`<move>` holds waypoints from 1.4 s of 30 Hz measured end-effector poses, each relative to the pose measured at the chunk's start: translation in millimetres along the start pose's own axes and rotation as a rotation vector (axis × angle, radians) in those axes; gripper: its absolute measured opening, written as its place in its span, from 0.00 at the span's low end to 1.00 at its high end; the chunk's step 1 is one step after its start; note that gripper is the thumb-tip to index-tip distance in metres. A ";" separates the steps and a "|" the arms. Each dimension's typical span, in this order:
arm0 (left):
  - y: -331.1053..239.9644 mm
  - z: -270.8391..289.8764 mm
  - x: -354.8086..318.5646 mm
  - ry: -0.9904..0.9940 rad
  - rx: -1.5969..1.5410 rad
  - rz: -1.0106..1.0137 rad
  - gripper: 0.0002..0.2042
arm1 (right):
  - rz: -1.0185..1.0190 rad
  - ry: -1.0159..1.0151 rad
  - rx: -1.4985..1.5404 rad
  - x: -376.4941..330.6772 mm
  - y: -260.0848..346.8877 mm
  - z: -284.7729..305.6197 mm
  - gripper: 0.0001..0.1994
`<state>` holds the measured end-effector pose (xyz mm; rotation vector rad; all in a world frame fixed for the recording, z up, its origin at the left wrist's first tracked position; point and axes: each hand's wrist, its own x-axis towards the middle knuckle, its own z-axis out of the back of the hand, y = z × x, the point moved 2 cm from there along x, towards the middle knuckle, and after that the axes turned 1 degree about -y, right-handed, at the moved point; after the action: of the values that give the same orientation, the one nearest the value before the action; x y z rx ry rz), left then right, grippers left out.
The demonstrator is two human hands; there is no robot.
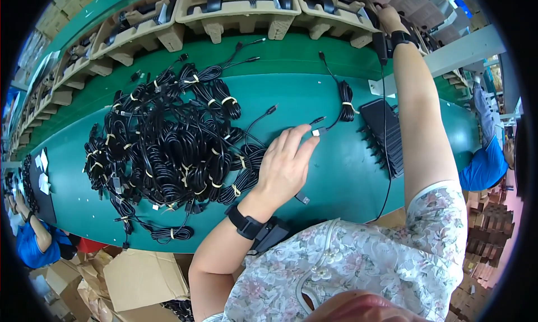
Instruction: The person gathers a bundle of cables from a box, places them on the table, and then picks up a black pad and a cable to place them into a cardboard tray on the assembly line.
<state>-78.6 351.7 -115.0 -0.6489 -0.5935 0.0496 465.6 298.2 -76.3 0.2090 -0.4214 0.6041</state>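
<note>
My left hand (287, 157) reaches over the green table at the right edge of a big heap of black cables (174, 148). Its fingers are stretched out, and the pale USB plug (316, 133) of a coiled black cable (346, 101) lies at the tips of thumb and forefinger. Whether they touch the plug is unclear. Pale ties bind the coils. Far off at the upper right, my right hand (389, 18) is at the end of a moulded cardboard tray (336, 21). Its fingers are partly hidden among dark items, so its grip does not show.
More cardboard trays (235, 14) with black parts line the far side. A black ribbed object (384, 133) lies below my right arm, and a thin black cord (386, 171) hangs from the wrist box. A metal beam (465, 56) juts in at right. People in blue sit at both sides.
</note>
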 end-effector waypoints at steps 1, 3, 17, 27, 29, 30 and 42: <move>0.1 -0.3 -0.6 -0.005 -0.004 -0.003 0.15 | -0.005 0.009 -0.001 4.5 -14.1 -6.4 0.19; -0.5 -5.3 2.6 -0.031 -0.031 -0.020 0.14 | 0.016 0.052 -0.168 17.2 -58.1 -11.1 0.18; -1.7 -9.7 0.9 0.004 0.016 -0.053 0.13 | 0.068 0.103 -0.780 -37.3 44.8 53.8 0.12; 0.3 -7.5 -4.0 -0.083 0.052 -0.078 0.09 | 0.541 0.748 -0.250 -248.0 115.8 173.2 0.29; -1.7 -8.6 -3.1 -0.093 0.046 -0.097 0.09 | 0.555 0.805 -0.197 -272.5 80.0 163.0 0.33; -2.7 -10.0 -0.9 -0.106 0.034 -0.110 0.09 | 0.511 0.802 -0.129 -281.3 67.8 161.8 0.33; -5.6 -4.1 -4.1 -0.107 0.024 -0.132 0.07 | 0.504 0.834 0.079 -286.4 72.1 181.5 0.25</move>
<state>-80.5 344.0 -116.4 -0.5849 -0.7371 -0.0320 152.3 155.4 -35.5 -0.0906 0.3753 1.1333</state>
